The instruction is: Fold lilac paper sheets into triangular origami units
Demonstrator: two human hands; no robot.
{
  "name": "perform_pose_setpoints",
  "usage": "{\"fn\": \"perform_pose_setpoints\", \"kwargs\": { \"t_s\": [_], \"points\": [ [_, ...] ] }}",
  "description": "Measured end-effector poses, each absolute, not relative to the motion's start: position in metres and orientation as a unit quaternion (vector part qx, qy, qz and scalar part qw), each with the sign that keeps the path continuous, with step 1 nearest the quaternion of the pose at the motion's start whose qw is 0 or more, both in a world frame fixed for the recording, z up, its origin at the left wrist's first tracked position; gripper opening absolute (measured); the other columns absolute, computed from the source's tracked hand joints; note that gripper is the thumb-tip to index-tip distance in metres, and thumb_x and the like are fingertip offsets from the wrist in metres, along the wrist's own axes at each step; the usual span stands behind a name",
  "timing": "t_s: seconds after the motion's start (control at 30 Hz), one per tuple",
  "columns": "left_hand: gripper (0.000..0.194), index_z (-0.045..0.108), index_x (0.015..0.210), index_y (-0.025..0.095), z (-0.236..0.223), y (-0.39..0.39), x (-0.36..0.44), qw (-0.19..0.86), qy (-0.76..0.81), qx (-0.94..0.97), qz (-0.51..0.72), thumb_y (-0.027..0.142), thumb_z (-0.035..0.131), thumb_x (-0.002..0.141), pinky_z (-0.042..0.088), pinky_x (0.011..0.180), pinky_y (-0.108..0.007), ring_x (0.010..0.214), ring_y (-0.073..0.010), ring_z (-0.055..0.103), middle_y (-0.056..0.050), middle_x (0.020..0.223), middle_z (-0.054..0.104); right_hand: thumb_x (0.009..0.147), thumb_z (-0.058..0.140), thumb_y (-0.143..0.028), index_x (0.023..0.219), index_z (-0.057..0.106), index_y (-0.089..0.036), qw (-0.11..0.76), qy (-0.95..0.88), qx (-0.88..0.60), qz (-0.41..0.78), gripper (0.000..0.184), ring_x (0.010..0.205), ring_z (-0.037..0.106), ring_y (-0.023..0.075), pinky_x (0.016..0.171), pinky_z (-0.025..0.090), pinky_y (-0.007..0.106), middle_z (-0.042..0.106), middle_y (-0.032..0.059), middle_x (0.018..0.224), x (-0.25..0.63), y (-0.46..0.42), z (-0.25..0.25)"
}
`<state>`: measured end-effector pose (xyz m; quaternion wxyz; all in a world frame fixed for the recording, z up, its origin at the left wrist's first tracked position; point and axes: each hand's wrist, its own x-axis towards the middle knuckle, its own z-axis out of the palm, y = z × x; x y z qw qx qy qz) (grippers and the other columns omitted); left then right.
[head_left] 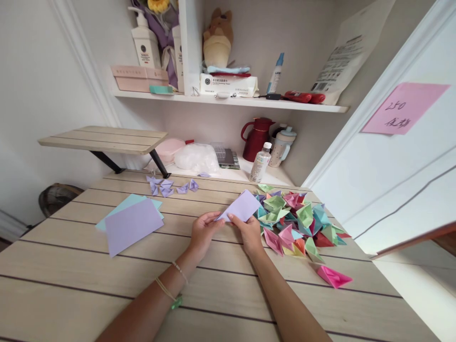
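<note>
Both hands hold a folded sheet of lilac paper [243, 205] just above the table. My left hand [204, 230] pinches its lower left corner between thumb and fingers. Along the lower edge, my right hand [250, 232] grips it, thumb on top and fingers hidden beneath. To the right, close to my right hand, lies a heap of folded paper boats [276, 214] in several colours. A flat lilac sheet [133, 227] rests over light blue sheets [121, 207] on the left. Small lilac folded pieces [166, 187] sit farther back.
A pink paper boat [334, 276] lies apart near the right table edge. A small raised wooden stand [107, 138] occupies the back left. Behind the table are a plastic bottle [260, 163], a red jug [257, 138] and a white plastic bag [197, 157], under a loaded shelf [228, 99].
</note>
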<state>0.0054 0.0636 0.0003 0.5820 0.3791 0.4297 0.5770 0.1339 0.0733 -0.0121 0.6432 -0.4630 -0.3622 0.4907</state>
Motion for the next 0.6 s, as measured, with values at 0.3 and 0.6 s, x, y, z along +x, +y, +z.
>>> {"fn": "perform_pose_setpoints", "kwargs": {
  "t_s": [0.3, 0.6],
  "points": [
    [0.037, 0.066, 0.084, 0.01, -0.0021, 0.0645, 0.0049, 0.594, 0.436, 0.351, 0.577, 0.022, 0.077, 0.051, 0.052, 0.068, -0.028, 0.068, -0.0168, 0.065, -0.007, 0.075, 0.07, 0.052, 0.076, -0.03, 0.075, 0.066, -0.011, 0.645, -0.361, -0.463, 0.489, 0.031, 0.06, 0.061, 0.0178, 0.056, 0.05, 0.03, 0.068, 0.0057, 0.07, 0.1333, 0.0726, -0.0098],
    [0.035, 0.065, 0.083, 0.011, 0.0005, 0.0629, 0.0048, 0.599, 0.446, 0.337, 0.573, 0.021, 0.078, 0.052, 0.053, 0.068, -0.028, 0.067, -0.0158, 0.065, -0.006, 0.074, 0.07, 0.051, 0.076, -0.03, 0.077, 0.066, -0.012, 0.643, -0.356, -0.459, 0.499, 0.033, 0.064, 0.062, 0.0185, 0.059, 0.051, 0.03, 0.069, 0.0066, 0.075, 0.1335, 0.073, -0.0106]
  ]
}}
